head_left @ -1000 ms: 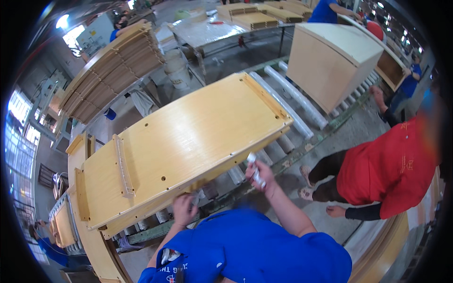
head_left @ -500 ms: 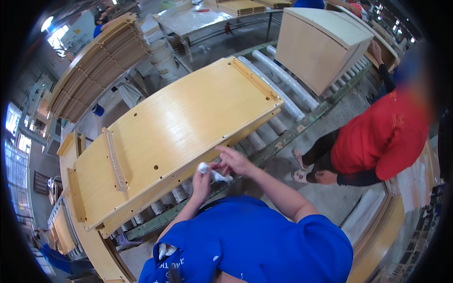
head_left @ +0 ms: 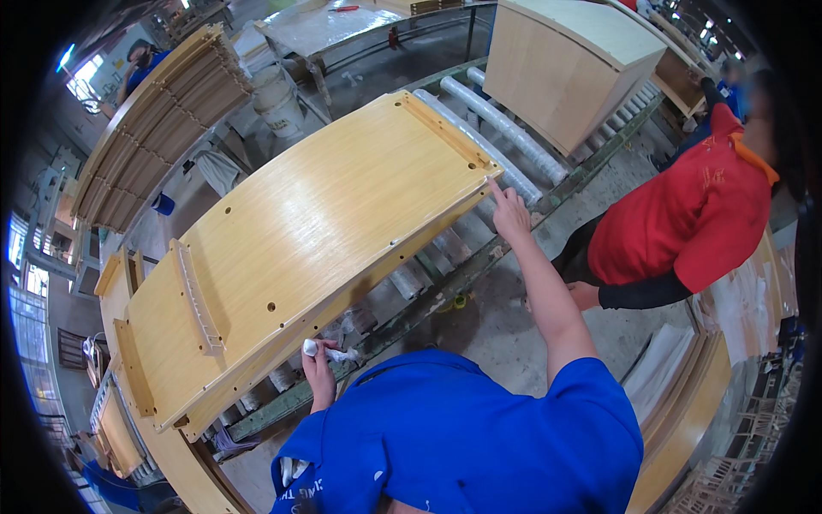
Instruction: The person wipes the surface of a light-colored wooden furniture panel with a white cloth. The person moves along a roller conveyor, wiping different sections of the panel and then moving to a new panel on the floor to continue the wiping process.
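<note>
A long light-wood panel (head_left: pixel 317 231) lies across a roller conveyor (head_left: pixel 479 128) in front of me, with drilled holes and a wooden rail near its left end. My right hand (head_left: pixel 509 212) reaches out to the panel's near right corner, index finger touching the edge. My left hand (head_left: pixel 318 355) is closed around a small white tube or cloth (head_left: pixel 330 350) just below the panel's front edge. My blue sleeves fill the bottom of the view.
A person in a red top (head_left: pixel 685 223) bends over at the right beside the conveyor. A tall wooden cabinet (head_left: pixel 565 60) stands on the rollers further along. Stacked panels (head_left: pixel 154 120) sit at the upper left, a white bucket (head_left: pixel 278 103) behind the panel.
My hands came together at the panel's front edge, then parted: the white thing passed from right hand to left, and my right hand stretched out to the right corner.
</note>
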`<action>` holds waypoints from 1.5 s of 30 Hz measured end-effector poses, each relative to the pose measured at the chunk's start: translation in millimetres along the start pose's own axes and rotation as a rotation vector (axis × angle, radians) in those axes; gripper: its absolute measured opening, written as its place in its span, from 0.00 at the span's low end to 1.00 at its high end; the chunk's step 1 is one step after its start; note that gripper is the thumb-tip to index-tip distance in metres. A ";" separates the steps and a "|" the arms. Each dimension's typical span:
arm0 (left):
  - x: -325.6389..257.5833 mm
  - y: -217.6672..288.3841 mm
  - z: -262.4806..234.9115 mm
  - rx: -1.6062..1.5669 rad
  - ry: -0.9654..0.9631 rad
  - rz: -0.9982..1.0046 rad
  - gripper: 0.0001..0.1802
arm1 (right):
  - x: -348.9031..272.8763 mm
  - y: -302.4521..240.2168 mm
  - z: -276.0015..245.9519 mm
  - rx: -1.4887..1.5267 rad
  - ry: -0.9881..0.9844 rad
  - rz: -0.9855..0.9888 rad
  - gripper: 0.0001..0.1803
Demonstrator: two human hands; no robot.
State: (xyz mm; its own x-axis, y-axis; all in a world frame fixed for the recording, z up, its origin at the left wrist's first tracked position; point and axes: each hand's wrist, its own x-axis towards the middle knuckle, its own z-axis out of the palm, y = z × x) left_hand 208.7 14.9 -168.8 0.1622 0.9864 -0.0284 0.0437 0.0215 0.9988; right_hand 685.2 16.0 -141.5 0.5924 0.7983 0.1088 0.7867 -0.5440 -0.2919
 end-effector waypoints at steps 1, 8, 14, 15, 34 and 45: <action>-0.9 -1.7 1.5 -0.007 -0.003 -0.011 0.11 | 0.9 -2.4 -0.4 -0.028 -0.015 -0.010 0.37; 1.2 -8.1 9.7 0.012 -0.078 0.016 0.11 | -1.0 -18.0 -2.8 -0.142 -0.069 0.007 0.35; 3.2 -3.6 -4.0 -0.027 -0.146 -0.012 0.11 | -22.3 -51.7 4.7 -0.118 -0.055 0.035 0.33; 2.8 -1.6 -5.7 -0.031 -0.160 -0.017 0.11 | -25.7 -56.7 5.8 -0.113 -0.049 0.031 0.33; -16.3 -13.3 -97.3 -0.001 -0.237 -0.079 0.12 | -88.7 -155.5 9.4 -0.132 -0.094 0.064 0.32; -34.6 -20.2 -137.0 0.061 -0.227 -0.072 0.13 | -119.0 -191.7 13.5 -0.173 -0.048 -0.001 0.31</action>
State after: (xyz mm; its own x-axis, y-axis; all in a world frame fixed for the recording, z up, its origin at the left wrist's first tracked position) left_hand 67.1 2.7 -182.5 0.3736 0.9205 -0.1144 0.1210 0.0739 0.9899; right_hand 461.5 28.8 -111.3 0.5860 0.8079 0.0619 0.8077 -0.5764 -0.1239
